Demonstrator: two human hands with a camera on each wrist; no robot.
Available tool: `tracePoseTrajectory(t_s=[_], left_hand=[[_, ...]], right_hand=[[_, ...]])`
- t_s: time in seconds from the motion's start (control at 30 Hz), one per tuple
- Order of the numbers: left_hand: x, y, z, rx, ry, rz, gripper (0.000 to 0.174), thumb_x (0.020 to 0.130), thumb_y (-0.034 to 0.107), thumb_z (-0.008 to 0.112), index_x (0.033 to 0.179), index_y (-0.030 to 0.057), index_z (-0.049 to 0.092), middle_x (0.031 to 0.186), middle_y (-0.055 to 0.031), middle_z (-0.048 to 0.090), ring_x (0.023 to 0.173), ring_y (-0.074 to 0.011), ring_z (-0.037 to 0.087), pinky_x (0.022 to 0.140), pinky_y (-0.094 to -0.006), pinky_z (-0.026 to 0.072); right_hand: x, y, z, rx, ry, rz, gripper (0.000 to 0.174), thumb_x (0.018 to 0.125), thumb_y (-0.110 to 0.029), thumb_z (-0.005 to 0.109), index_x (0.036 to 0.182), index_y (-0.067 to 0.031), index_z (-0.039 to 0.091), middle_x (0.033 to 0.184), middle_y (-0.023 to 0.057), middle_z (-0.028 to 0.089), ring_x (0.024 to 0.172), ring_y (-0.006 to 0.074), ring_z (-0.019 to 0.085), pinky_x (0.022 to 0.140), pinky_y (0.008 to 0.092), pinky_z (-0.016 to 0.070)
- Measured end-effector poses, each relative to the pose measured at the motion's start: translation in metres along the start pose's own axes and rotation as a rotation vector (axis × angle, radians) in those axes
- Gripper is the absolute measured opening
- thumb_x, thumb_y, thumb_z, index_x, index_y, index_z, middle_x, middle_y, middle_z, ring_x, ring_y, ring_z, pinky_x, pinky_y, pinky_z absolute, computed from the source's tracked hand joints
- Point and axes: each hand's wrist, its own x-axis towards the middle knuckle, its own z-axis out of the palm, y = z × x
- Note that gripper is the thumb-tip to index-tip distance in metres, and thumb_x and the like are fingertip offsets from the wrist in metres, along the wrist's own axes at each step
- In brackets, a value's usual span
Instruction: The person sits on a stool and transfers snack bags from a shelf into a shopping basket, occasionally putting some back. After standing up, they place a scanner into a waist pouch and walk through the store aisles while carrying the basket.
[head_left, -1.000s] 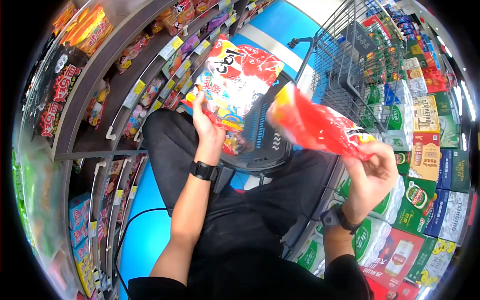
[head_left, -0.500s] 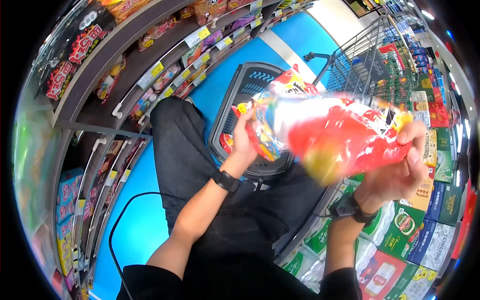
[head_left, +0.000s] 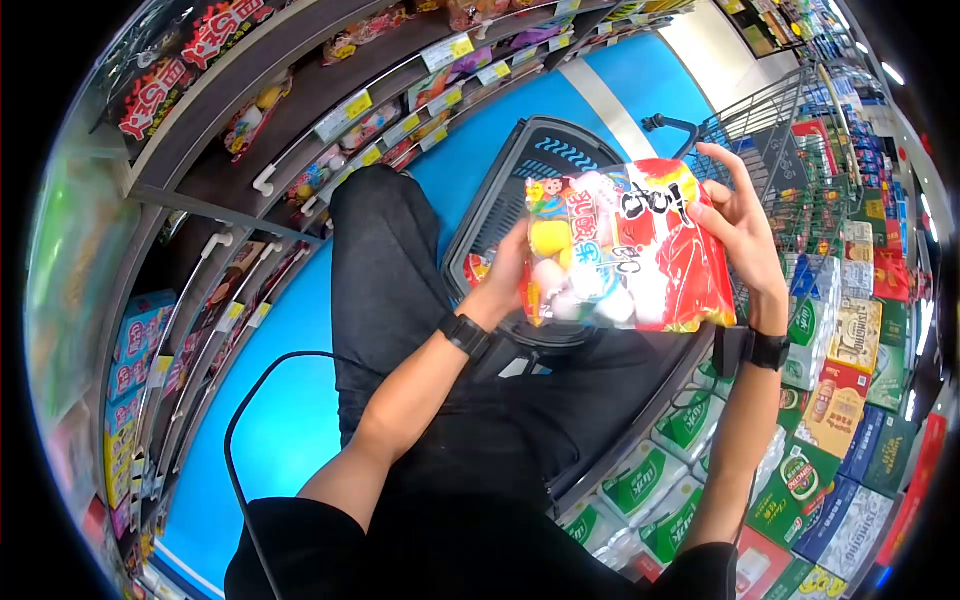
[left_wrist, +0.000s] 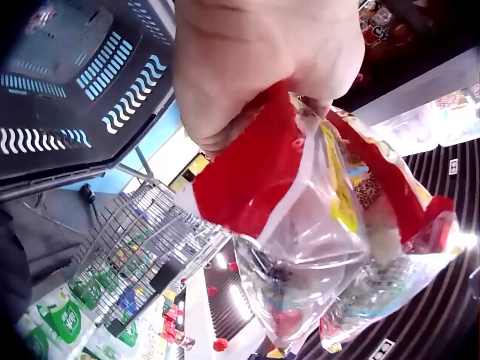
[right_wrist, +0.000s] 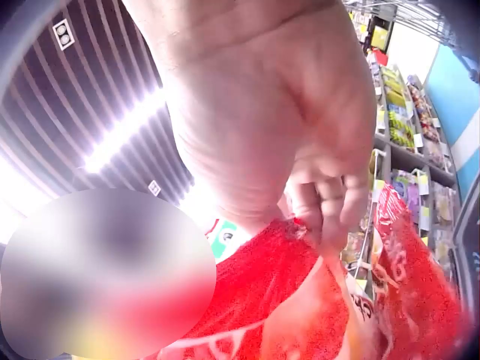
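In the head view a red and clear candy bag [head_left: 668, 262], with white and yellow pieces showing through it, is held up over the basket. My left hand [head_left: 506, 268] grips its left edge. At its right side my right hand [head_left: 742, 228] pinches the upper edge between thumb and fingers. A second red bag [right_wrist: 420, 289] shows beside the first in the right wrist view. Two bag ends spread below my left hand in the left wrist view, one with a red edge [left_wrist: 259, 169]. The front bag mostly hides the other in the head view.
A dark shopping basket [head_left: 470, 215] stands on the blue floor between the legs, with a red pack inside. Candy shelves [head_left: 205, 165] rise at the left. A wire cart [head_left: 790, 150] stands at the upper right, above stacked drink packs [head_left: 690, 425]. A black cable [head_left: 235, 430] hangs by the left arm.
My right hand has brought its red bag leftward over the one in my left hand, turning its candy side into view. The bags are now together and steadier.
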Motion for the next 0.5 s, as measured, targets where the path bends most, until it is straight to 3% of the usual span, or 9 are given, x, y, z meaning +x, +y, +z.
tracePoseTrajectory(t_s=[0.13, 0.17, 0.2, 0.27, 0.33, 0.37, 0.43, 0.5], left_hand=[[0.002, -0.006, -0.018, 0.0, 0.045, 0.004, 0.05, 0.096, 0.038, 0.028, 0.128, 0.0023, 0.04, 0.122, -0.0143, 0.052, 0.11, -0.0261, 0.053, 0.096, -0.0396, 0.0415], [-0.002, -0.009, -0.031, -0.276, -0.235, -0.006, 0.044, 0.094, 0.033, 0.037, 0.126, 0.0029, 0.042, 0.121, -0.0148, 0.052, 0.108, -0.0257, 0.054, 0.094, -0.0386, 0.0428], [0.001, -0.017, -0.043, -0.001, -0.133, 0.13, 0.041, 0.093, 0.028, 0.042, 0.125, 0.003, 0.043, 0.119, -0.0146, 0.053, 0.105, -0.0257, 0.055, 0.093, -0.038, 0.0439], [0.01, -0.023, -0.07, 1.018, -0.057, 0.401, 0.036, 0.091, 0.02, 0.047, 0.123, 0.0033, 0.044, 0.115, -0.0127, 0.055, 0.1, -0.0245, 0.058, 0.089, -0.0363, 0.0464], [0.011, -0.011, -0.072, 1.767, -0.082, 0.519, 0.034, 0.091, 0.016, 0.047, 0.123, 0.0036, 0.044, 0.112, -0.011, 0.056, 0.097, -0.0233, 0.059, 0.086, -0.0353, 0.0478], [0.009, -0.007, -0.067, 1.279, -0.064, 0.489, 0.035, 0.093, 0.018, 0.043, 0.124, 0.0039, 0.042, 0.113, -0.0111, 0.056, 0.098, -0.0223, 0.059, 0.087, -0.0344, 0.0476], [0.0, 0.007, -0.035, 0.31, -0.025, 0.378, 0.037, 0.095, 0.024, 0.036, 0.127, 0.0045, 0.038, 0.115, -0.0115, 0.055, 0.101, -0.0204, 0.058, 0.088, -0.0325, 0.0472], [-0.002, 0.013, -0.011, 0.485, 0.11, 0.431, 0.038, 0.096, 0.024, 0.035, 0.127, 0.0028, 0.037, 0.118, -0.0116, 0.053, 0.102, -0.0209, 0.058, 0.087, -0.0338, 0.0483]], right_hand=[[0.011, 0.032, -0.005, -0.08, 0.071, 0.016, 0.056, 0.081, -0.005, 0.065, 0.129, -0.0054, 0.036, 0.097, 0.0056, 0.058, 0.089, 0.01, 0.054, 0.082, 0.024, 0.0414], [0.011, 0.037, -0.005, -0.061, 0.068, 0.049, 0.059, 0.078, -0.007, 0.068, 0.128, -0.0058, 0.037, 0.098, 0.0049, 0.057, 0.095, 0.0115, 0.052, 0.087, 0.0265, 0.0394], [0.011, 0.041, -0.003, -0.089, 0.051, 0.051, 0.059, 0.076, -0.007, 0.069, 0.128, -0.006, 0.038, 0.099, 0.0049, 0.057, 0.096, 0.0122, 0.052, 0.088, 0.0272, 0.0388], [0.012, 0.047, 0.001, -0.157, 0.014, 0.038, 0.06, 0.073, -0.006, 0.069, 0.126, -0.0063, 0.041, 0.103, 0.0052, 0.056, 0.098, 0.0141, 0.052, 0.09, 0.0281, 0.0386], [0.017, 0.065, 0.004, -0.131, 0.032, 0.035, 0.061, 0.072, -0.004, 0.069, 0.127, -0.0066, 0.041, 0.109, 0.0066, 0.052, 0.105, 0.0158, 0.049, 0.093, 0.0304, 0.0381], [0.021, 0.073, 0.007, -0.115, 0.041, 0.02, 0.062, 0.072, -0.003, 0.068, 0.127, -0.0066, 0.04, 0.113, 0.0075, 0.05, 0.108, 0.0168, 0.047, 0.094, 0.0313, 0.0378], [0.026, 0.08, 0.02, -0.118, 0.144, 0.002, 0.066, 0.073, -0.006, 0.067, 0.13, -0.0042, 0.034, 0.128, 0.0167, 0.037, 0.114, 0.0229, 0.045, 0.095, 0.0363, 0.0385], [0.032, 0.097, 0.025, -0.026, 0.222, 0.106, 0.057, 0.078, -0.013, 0.065, 0.127, -0.0021, 0.038, 0.122, 0.018, 0.045, 0.107, 0.0197, 0.052, 0.09, 0.0334, 0.0434]])
